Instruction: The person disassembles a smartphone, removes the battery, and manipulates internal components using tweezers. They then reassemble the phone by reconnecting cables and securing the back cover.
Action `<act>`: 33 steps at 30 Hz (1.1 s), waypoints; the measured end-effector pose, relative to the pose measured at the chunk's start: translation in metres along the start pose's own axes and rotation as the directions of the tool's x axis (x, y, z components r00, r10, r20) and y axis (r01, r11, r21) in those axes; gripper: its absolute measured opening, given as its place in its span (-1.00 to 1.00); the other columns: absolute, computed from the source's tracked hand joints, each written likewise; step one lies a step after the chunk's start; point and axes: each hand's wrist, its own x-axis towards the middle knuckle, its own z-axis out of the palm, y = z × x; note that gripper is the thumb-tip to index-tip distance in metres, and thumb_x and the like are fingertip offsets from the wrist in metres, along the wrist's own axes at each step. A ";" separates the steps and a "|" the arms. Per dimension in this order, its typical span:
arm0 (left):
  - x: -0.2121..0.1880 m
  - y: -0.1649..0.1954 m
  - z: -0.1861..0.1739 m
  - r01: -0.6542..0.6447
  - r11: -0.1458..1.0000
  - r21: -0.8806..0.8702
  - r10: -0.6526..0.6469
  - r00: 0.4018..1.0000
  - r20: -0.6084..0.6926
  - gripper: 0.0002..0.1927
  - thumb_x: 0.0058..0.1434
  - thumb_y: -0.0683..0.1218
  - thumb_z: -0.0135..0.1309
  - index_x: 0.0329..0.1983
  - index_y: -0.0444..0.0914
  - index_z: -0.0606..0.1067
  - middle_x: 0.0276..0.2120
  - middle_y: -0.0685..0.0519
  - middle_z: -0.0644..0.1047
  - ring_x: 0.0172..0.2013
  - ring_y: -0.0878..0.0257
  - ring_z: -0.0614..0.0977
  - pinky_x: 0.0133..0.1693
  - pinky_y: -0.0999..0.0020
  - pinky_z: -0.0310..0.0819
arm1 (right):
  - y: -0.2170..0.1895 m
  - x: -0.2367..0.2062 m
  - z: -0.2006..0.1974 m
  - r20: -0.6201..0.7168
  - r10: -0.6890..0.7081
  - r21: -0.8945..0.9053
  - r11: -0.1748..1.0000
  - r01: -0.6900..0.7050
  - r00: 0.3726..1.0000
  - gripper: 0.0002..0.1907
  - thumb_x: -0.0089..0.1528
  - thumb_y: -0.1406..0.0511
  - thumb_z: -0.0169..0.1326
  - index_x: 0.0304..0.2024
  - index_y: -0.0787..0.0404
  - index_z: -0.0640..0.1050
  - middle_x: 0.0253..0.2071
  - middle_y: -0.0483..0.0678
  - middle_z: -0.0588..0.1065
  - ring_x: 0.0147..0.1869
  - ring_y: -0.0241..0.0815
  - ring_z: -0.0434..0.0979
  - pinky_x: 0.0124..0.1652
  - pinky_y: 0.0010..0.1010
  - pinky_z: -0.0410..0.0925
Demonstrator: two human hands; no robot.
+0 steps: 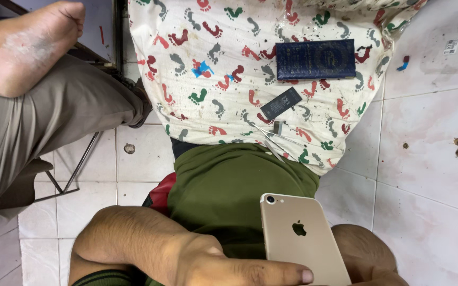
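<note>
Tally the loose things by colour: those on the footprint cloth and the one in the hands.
Gold: 1, the phone, back up, held between the left hand and the right hand.
Dark blue: 1, the flat case on the cloth.
Black: 1, the slim battery.
Metal: 1, the tweezers.
Total: 4

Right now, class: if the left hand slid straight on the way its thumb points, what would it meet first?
The left hand already has its thumb across the gold phone, so the phone comes first; depth is hard to judge.

Footprint-patterned cloth (213, 58) on tiled floor (430, 137); blue booklet (315, 59), black battery (281, 103), tweezers (271, 139).
</note>
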 end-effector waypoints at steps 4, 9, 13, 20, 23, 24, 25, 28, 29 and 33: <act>0.001 0.002 0.001 -0.004 1.000 -0.009 0.004 1.000 -0.007 -0.80 0.41 -0.22 0.14 0.06 -0.37 0.55 -0.05 -0.11 0.64 0.01 0.08 0.73 0.14 0.19 0.68 | -0.011 -0.001 -0.002 0.017 0.006 -0.001 1.000 -0.006 1.000 -0.71 0.15 0.36 0.27 -0.15 0.19 0.45 -0.04 -0.02 0.48 0.09 -0.01 0.61 0.11 -0.04 0.54; 0.015 -0.019 -0.016 -0.028 0.999 -0.040 0.026 0.998 -0.049 -0.79 0.41 -0.21 0.14 0.07 -0.36 0.54 -0.04 -0.10 0.64 0.02 0.09 0.73 0.14 0.20 0.68 | -0.016 0.006 -0.003 0.052 -0.010 0.005 1.000 0.010 0.999 -0.73 0.15 0.37 0.26 -0.18 0.17 0.45 -0.04 -0.03 0.48 0.10 -0.02 0.60 0.14 -0.05 0.54; 0.004 -0.059 -0.020 0.000 0.999 -0.041 -0.007 0.985 -0.170 -0.79 0.41 -0.20 0.13 0.08 -0.35 0.54 -0.04 -0.09 0.64 0.03 0.10 0.72 0.14 0.20 0.68 | -0.001 0.021 0.000 0.169 0.067 -0.098 0.994 -0.050 0.983 -0.75 0.15 0.38 0.26 -0.20 0.16 0.45 -0.04 -0.04 0.48 0.11 -0.03 0.59 0.16 -0.06 0.53; -0.029 -0.072 0.006 0.119 0.990 -0.073 -0.133 0.961 -0.244 -0.83 0.37 -0.23 0.19 0.01 -0.35 0.55 -0.08 -0.06 0.64 -0.02 0.07 0.73 0.10 0.21 0.68 | 0.020 0.015 0.016 0.210 0.102 -0.114 0.990 -0.079 0.972 -0.73 0.14 0.42 0.26 -0.21 0.17 0.42 -0.02 -0.04 0.47 0.13 -0.03 0.59 0.14 -0.09 0.53; -0.029 -0.074 0.006 0.113 0.990 -0.080 -0.130 0.958 -0.257 -0.84 0.37 -0.23 0.20 -0.01 -0.34 0.56 -0.08 -0.05 0.64 -0.02 0.09 0.73 0.11 0.21 0.69 | 0.018 0.013 0.018 0.201 0.098 -0.136 0.988 -0.071 0.975 -0.70 0.16 0.43 0.26 -0.18 0.17 0.40 0.01 -0.04 0.46 0.14 -0.04 0.58 0.17 -0.07 0.54; -0.028 -0.074 0.005 0.109 0.990 -0.085 -0.128 0.955 -0.266 -0.84 0.36 -0.22 0.20 -0.02 -0.34 0.56 -0.09 -0.04 0.64 -0.02 0.09 0.73 0.11 0.21 0.69 | 0.018 0.012 0.018 0.202 0.096 -0.143 0.987 -0.068 0.975 -0.69 0.16 0.43 0.26 -0.16 0.17 0.40 0.02 -0.04 0.45 0.14 -0.04 0.57 0.19 -0.05 0.54; -0.026 -0.074 0.005 0.108 0.990 -0.088 -0.128 0.957 -0.262 -0.84 0.36 -0.22 0.21 -0.02 -0.34 0.56 -0.08 -0.04 0.65 -0.02 0.09 0.73 0.10 0.21 0.69 | 0.017 0.013 0.019 0.210 0.088 -0.146 0.988 -0.058 0.974 -0.68 0.16 0.43 0.26 -0.15 0.17 0.39 0.01 -0.04 0.45 0.13 -0.04 0.57 0.19 -0.04 0.53; -0.027 -0.075 0.003 0.108 0.989 -0.099 -0.129 0.961 -0.244 -0.83 0.36 -0.22 0.21 -0.02 -0.33 0.56 -0.08 -0.05 0.65 -0.02 0.08 0.73 0.10 0.22 0.68 | 0.015 0.014 0.019 0.234 0.073 -0.150 0.988 -0.038 0.970 -0.66 0.15 0.43 0.26 -0.14 0.16 0.38 0.01 -0.03 0.44 0.12 -0.06 0.56 0.19 -0.03 0.53; -0.028 -0.074 0.002 0.108 0.989 -0.104 -0.130 0.963 -0.235 -0.83 0.35 -0.22 0.21 -0.02 -0.33 0.56 -0.08 -0.06 0.65 -0.02 0.07 0.73 0.10 0.22 0.68 | 0.014 0.014 0.019 0.241 0.071 -0.149 0.988 -0.035 0.968 -0.66 0.16 0.43 0.27 -0.13 0.16 0.38 0.01 -0.04 0.44 0.12 -0.07 0.56 0.19 -0.03 0.53; -0.033 -0.074 0.003 0.102 0.988 -0.118 -0.127 0.964 -0.235 -0.84 0.36 -0.23 0.21 -0.02 -0.33 0.56 -0.08 -0.06 0.65 -0.02 0.07 0.74 0.10 0.21 0.69 | 0.013 0.013 0.020 0.244 0.056 -0.136 0.990 -0.023 0.968 -0.64 0.16 0.41 0.29 -0.11 0.16 0.38 0.02 -0.05 0.44 0.11 -0.09 0.55 0.16 -0.05 0.53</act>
